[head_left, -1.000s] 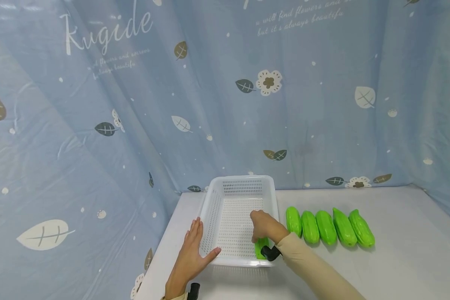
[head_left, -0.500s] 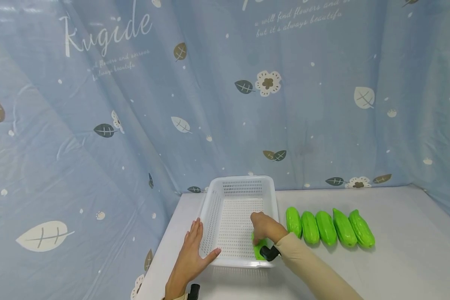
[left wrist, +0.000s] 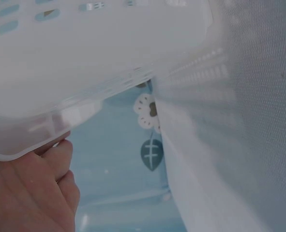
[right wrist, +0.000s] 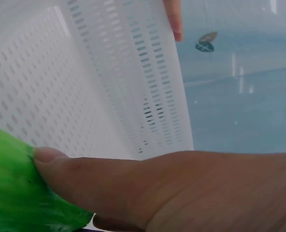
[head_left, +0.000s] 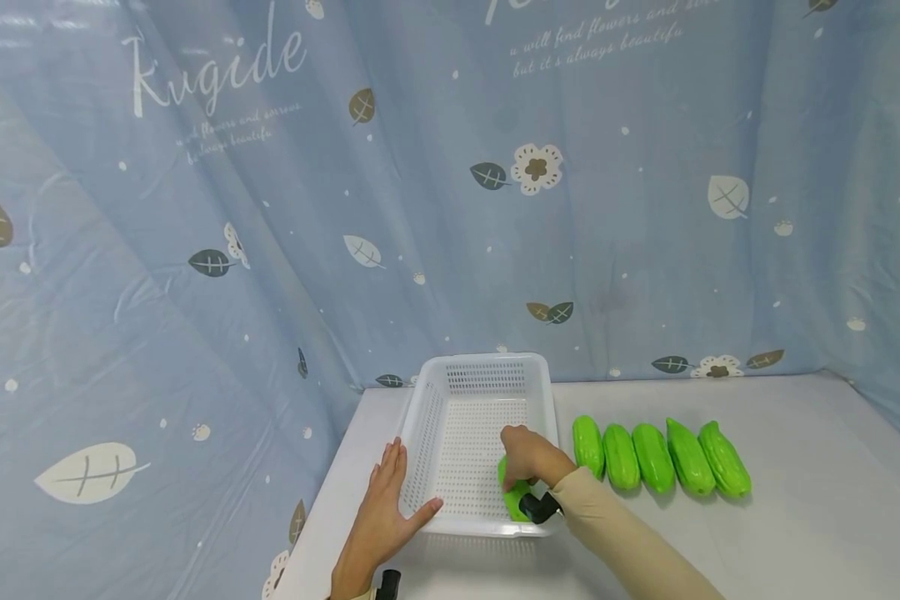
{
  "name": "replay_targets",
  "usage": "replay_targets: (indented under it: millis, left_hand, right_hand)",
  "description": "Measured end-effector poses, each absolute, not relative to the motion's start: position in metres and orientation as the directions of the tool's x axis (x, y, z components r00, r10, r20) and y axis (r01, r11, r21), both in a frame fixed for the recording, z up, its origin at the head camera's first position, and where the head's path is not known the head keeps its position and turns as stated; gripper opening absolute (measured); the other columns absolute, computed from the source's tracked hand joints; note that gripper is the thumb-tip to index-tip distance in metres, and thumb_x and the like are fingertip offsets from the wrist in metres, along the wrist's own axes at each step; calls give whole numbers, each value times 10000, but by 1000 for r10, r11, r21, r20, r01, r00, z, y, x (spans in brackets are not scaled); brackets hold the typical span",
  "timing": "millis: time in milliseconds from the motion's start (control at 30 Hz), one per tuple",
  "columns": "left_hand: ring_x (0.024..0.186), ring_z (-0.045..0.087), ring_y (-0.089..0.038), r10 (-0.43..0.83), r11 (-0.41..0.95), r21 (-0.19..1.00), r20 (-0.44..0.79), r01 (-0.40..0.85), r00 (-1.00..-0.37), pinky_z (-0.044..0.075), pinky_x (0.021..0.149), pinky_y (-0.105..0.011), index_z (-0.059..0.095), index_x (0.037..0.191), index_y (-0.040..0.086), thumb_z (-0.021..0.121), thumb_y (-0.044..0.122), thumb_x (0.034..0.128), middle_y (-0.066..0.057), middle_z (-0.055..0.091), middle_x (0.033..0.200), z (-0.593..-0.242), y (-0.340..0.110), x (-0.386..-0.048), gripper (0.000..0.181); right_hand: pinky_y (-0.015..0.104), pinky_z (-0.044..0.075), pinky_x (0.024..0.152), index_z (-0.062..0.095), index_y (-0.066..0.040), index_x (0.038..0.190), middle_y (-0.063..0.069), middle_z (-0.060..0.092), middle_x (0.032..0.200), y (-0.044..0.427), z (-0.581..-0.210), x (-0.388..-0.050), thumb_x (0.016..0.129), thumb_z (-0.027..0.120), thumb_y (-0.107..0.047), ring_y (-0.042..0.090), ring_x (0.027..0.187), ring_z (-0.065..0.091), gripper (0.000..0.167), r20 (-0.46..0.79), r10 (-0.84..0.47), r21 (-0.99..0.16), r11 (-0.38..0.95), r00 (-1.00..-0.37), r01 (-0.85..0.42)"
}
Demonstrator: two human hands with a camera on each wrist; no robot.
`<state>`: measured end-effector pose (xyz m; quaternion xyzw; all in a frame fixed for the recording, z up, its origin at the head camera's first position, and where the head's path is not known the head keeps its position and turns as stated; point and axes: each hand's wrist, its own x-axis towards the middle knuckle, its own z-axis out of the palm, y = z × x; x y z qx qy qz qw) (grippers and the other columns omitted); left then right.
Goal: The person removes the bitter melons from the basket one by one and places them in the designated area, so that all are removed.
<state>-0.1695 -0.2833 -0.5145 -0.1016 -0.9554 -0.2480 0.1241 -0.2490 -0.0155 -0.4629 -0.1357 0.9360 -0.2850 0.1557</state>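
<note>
A white perforated plastic basket (head_left: 480, 527) stands on the table. My left hand (head_left: 378, 508) rests against its left side, fingers extended and thumb spread towards the front rim. In the left wrist view that hand (left wrist: 34, 193) touches the basket's wall (left wrist: 75, 72). My right hand (head_left: 532, 457) reaches inside at the right front and grips a bright green, cucumber-shaped vegetable (head_left: 514, 502). The right wrist view shows the thumb of this hand (right wrist: 147, 188) pressed on the green vegetable (right wrist: 22, 183), low against the basket's holed floor (right wrist: 36, 82). The other fingers are mostly hidden.
Right of the basket, several similar green vegetables (head_left: 652, 456) lie side by side in a row on the white table (head_left: 795, 517). A blue patterned curtain (head_left: 450, 208) hangs behind and along the left side.
Inside the basket, the green vegetable has turned slightly, its far end shifting left under my right hand. My left hand keeps its place at the basket's side.
</note>
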Motion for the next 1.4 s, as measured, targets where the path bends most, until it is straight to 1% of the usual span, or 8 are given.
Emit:
replay_targets:
  millis: [167, 367, 467, 633, 733, 967, 1133, 1400]
  left_hand:
    - [1606, 207, -391, 129, 856, 451, 287, 253, -949, 226, 1251, -656, 289, 1602, -37, 714, 634, 853, -144, 230, 1729, -514, -283, -170, 1092]
    - [1601, 214, -400, 128, 857, 450, 288, 253, -949, 235, 1251, -651, 292, 1602, -36, 716, 636, 852, -145, 233, 1728, -514, -283, -169, 1093]
    - [1603, 210, -395, 126, 857, 450, 286, 250, -950, 233, 1252, -649, 294, 1602, -34, 717, 636, 850, -148, 240, 1726, -515, -283, -170, 1092]
    - [1612, 198, -371, 119, 863, 448, 273, 236, -955, 219, 1262, -631, 289, 1607, -24, 712, 648, 846, -125, 225, 1734, -515, -283, -170, 1099]
    - [1615, 193, -363, 117, 863, 449, 269, 232, -956, 213, 1259, -633, 286, 1609, -21, 714, 649, 845, -120, 218, 1737, -516, -284, -170, 1102]
    - [1614, 193, -368, 114, 863, 451, 265, 228, -957, 214, 1258, -639, 284, 1609, -24, 710, 648, 844, -137, 223, 1733, -517, -284, -170, 1104]
    - [1612, 197, -373, 114, 860, 457, 264, 228, -958, 217, 1259, -647, 283, 1608, -28, 706, 652, 844, -136, 220, 1734, -517, -284, -170, 1106]
    - [1615, 187, -371, 111, 859, 462, 253, 221, -961, 208, 1265, -642, 270, 1615, -18, 708, 647, 846, -98, 183, 1746, -517, -284, -171, 1107]
  right_hand:
    - [360, 607, 546, 618, 32, 1000, 98, 583, 857, -15, -464, -251, 686, 925, 8, 215, 669, 613, 440, -204, -348, -589, 790, -915, -169]
    - [290, 521, 523, 596, 17, 928, 86, 573, 822, -13, -465, -252, 711, 905, 2, 204, 673, 577, 378, -189, -366, -610, 771, -911, -183]
    - [296, 516, 537, 618, 50, 985, 99, 602, 846, -12, -464, -252, 721, 896, -5, 199, 675, 576, 387, -173, -378, -635, 749, -910, -191]
    - [308, 554, 543, 663, 130, 1142, 180, 701, 1041, -9, -462, -254, 747, 885, -15, 204, 647, 650, 476, -150, -404, -700, 688, -902, -192]
    - [338, 604, 569, 672, 140, 1221, 226, 731, 1125, -7, -462, -256, 781, 869, -25, 213, 662, 704, 509, -154, -424, -736, 652, -892, -183]
    - [392, 650, 638, 686, 93, 1261, 194, 752, 1051, -4, -461, -259, 854, 824, -40, 204, 772, 738, 450, -154, -452, -799, 580, -878, -158]
    - [388, 653, 653, 653, 102, 1308, 197, 745, 1110, -2, -460, -261, 870, 807, -41, 208, 841, 745, 487, -157, -443, -829, 545, -883, -126]
    - [414, 656, 666, 625, 97, 1349, 189, 729, 1134, 4, -456, -261, 892, 787, -55, 220, 880, 748, 508, -154, -431, -871, 484, -889, -84]
